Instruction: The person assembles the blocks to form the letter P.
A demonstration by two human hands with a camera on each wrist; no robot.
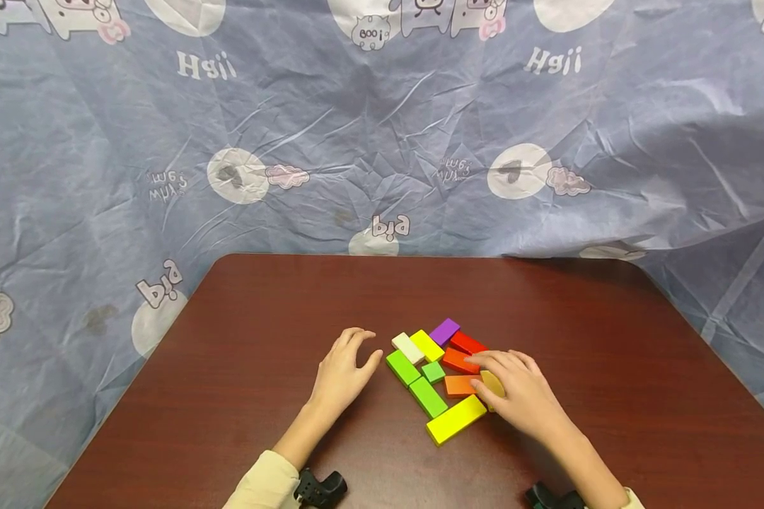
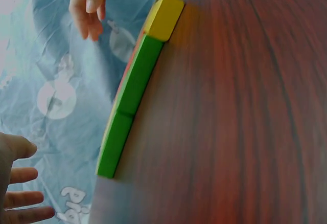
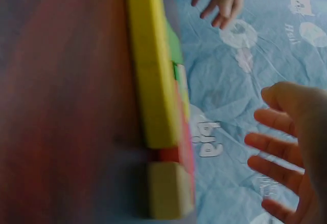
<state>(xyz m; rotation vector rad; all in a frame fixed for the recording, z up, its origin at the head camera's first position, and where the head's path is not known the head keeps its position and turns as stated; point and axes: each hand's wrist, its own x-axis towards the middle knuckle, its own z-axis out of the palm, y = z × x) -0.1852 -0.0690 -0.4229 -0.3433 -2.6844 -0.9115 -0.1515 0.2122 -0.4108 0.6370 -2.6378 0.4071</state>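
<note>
Several coloured blocks lie close together, flat on the table. Nearest my left hand [image 1: 340,371] are two light green blocks [image 1: 404,367] end to end and a white block [image 1: 409,348]; that hand hovers left of them, fingers apart, holding nothing. A long yellow block [image 1: 456,419] lies at the near side, with a small green block [image 1: 433,372] inside the group. My right hand [image 1: 518,392] is over the right side, fingers spread, partly covering a mustard-yellow block [image 1: 493,387], an orange block [image 1: 460,386] and a red block [image 1: 457,360]. The right wrist view shows its fingers [image 3: 276,147] above the blocks, gripping nothing.
A purple block [image 1: 444,331], another yellow block [image 1: 427,346] and another red block [image 1: 468,342] form the group's far side. The dark red-brown table [image 1: 280,304] ends at a grey-blue printed cloth [image 1: 331,127] hanging behind it.
</note>
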